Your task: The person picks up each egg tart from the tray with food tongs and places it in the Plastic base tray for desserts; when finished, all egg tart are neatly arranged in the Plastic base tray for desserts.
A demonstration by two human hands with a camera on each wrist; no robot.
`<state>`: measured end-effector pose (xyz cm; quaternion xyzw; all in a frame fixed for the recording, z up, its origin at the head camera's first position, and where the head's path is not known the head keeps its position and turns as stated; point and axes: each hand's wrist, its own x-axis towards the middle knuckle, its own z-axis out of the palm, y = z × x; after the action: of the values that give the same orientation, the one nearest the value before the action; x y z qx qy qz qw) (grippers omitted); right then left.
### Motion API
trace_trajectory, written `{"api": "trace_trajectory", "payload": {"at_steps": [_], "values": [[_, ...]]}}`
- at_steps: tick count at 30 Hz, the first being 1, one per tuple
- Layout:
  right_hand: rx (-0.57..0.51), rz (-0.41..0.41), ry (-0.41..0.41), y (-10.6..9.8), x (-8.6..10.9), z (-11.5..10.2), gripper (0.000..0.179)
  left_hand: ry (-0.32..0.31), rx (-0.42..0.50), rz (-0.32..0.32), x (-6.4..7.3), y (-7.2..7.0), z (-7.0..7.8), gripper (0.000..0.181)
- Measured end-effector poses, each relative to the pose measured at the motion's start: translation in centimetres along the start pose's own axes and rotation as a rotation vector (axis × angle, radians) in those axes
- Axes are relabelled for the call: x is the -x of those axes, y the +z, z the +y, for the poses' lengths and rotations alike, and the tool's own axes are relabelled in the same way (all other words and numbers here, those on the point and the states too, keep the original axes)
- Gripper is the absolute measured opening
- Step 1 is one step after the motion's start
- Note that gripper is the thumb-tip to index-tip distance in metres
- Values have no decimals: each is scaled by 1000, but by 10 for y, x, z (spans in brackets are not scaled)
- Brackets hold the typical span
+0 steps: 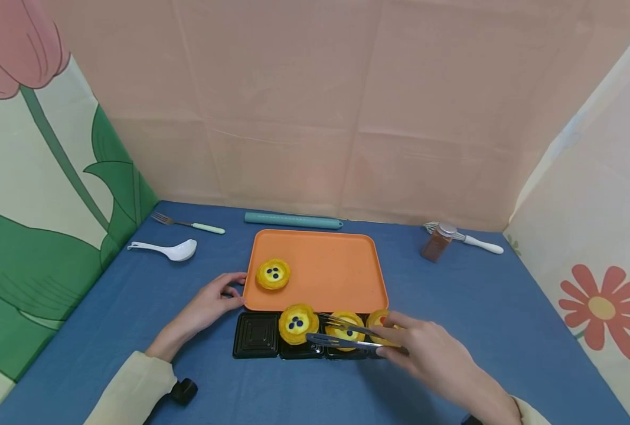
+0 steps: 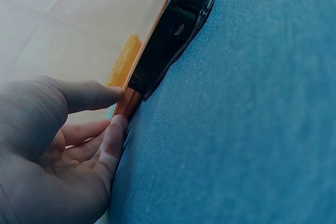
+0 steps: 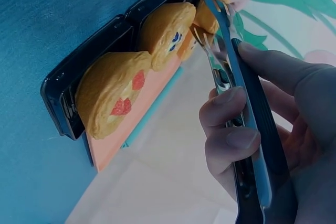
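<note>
My left hand [image 1: 212, 304] pinches the front left corner of an orange tray [image 1: 327, 268] between thumb and fingers. A tart with blueberries [image 1: 273, 274] lies on that tray's left side. My right hand [image 1: 436, 354] grips metal tongs [image 3: 257, 108], one arm forked and the other flat. Their tips pinch the right edge of a second blueberry tart [image 1: 297, 324], tilted over the black compartment tray [image 1: 256, 335] and overlapping the orange tray's front edge. Another blueberry tart [image 1: 341, 319] and a strawberry tart [image 3: 107, 95] sit in the compartments to the right, partly behind the tongs and hand.
A teal rolling pin [image 1: 293, 221] lies behind the orange tray. On the left are a fork [image 1: 187, 223] and a white ladle [image 1: 179, 251]. A jar with brown contents [image 1: 437, 243] and a whisk [image 1: 482, 243] are at the back right. Fabric walls enclose the blue tabletop.
</note>
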<state>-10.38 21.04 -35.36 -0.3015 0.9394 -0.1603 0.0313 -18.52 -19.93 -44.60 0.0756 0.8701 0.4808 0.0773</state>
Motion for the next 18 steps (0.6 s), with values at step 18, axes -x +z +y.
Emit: {"api": "trace_trajectory", "payload": {"at_steps": [18], "values": [[64, 24, 23, -4, 6, -6, 42, 1, -3, 1, 0, 0, 0, 57]]}}
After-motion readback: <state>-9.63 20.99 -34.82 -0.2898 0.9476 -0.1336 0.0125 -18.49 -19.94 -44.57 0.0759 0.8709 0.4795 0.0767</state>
